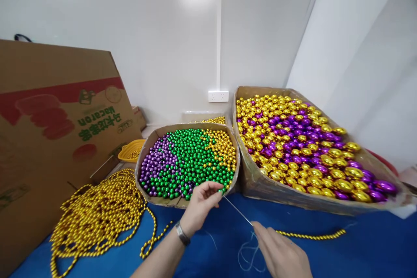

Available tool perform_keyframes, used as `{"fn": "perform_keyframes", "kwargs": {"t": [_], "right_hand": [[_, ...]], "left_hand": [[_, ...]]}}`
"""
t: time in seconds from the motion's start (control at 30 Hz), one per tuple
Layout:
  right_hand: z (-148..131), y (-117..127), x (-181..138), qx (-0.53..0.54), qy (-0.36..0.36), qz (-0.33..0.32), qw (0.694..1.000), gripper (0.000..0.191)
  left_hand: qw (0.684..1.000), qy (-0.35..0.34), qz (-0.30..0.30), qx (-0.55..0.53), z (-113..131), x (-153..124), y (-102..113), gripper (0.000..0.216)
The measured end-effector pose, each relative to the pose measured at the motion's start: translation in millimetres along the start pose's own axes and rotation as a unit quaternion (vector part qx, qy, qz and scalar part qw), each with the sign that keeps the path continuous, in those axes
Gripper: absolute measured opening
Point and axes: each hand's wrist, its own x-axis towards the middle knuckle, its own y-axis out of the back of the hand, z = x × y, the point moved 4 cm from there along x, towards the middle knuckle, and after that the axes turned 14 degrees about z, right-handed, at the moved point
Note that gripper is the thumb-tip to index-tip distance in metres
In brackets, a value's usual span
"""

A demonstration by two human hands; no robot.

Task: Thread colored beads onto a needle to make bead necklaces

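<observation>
My left hand [202,202], with a watch on the wrist, pinches a green bead at the front rim of the cardboard box of small beads [148,150], which holds purple, green and gold beads in patches. A thin needle [237,210] runs from that bead down to my right hand [280,252], whose fingers are closed on the needle's other end. A short strand of small gold beads [309,236] trails to the right of my right hand on the blue table. Loose white thread [247,256] lies between my hands.
A big cardboard box of large gold and purple beads [260,191] stands at the right. A heap of gold bead strands [97,217] lies at the left, beside a large printed carton [48,108]. A yellow basket [130,150] sits behind, by the white wall.
</observation>
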Motion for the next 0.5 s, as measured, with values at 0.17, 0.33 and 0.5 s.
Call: {"fn": "perform_keyframes", "kwargs": {"t": [0.17, 0.33, 0.5], "right_hand": [[-4, -10, 5, 0.156, -0.124, -0.082, 0.977, 0.035], [2, -15, -2, 0.250, -0.244, -0.119, 0.929, 0.030], [16, -11, -15, 0.255, -0.248, -0.065, 0.932, 0.029]], "left_hand": [[0.999, -0.002, -0.041, 0.029, 0, -7, -7, 0.035], [0.997, 0.006, -0.032, 0.064, 5, 5, -1, 0.034], [0.981, -0.091, 0.009, 0.169, 14, 31, 6, 0.027]]}}
